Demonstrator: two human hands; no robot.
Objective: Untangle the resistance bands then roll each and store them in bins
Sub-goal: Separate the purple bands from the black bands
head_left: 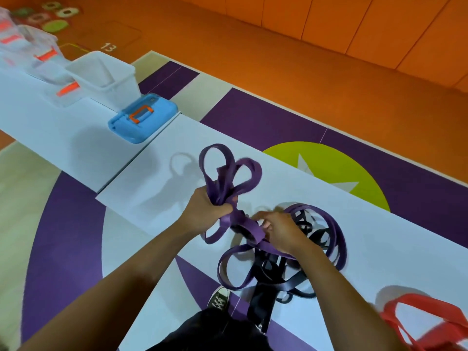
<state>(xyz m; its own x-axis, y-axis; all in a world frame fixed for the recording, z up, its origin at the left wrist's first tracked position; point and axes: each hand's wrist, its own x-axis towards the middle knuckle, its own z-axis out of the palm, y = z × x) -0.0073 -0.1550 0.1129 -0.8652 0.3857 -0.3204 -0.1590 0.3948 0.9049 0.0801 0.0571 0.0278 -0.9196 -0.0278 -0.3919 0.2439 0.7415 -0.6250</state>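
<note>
A purple resistance band (229, 173) loops up from my left hand (210, 202), which grips a bunch of its folds above the white table (162, 158). My right hand (279, 230) pinches another stretch of the purple band just to the right, over a tangled heap. In that heap, black bands (311, 234) are wound through more purple loops (334, 231). Some black loops hang over the table's near edge. A red band (417, 317) lies at the lower right. A white open bin (106, 77) stands at the far left of the table.
A blue lidded box (143, 117) with an orange handle sits in front of the white bin. More clear bins (38, 46) with orange latches stand behind it. A shoe (219, 297) shows on the floor below the table edge. Orange floor lies beyond.
</note>
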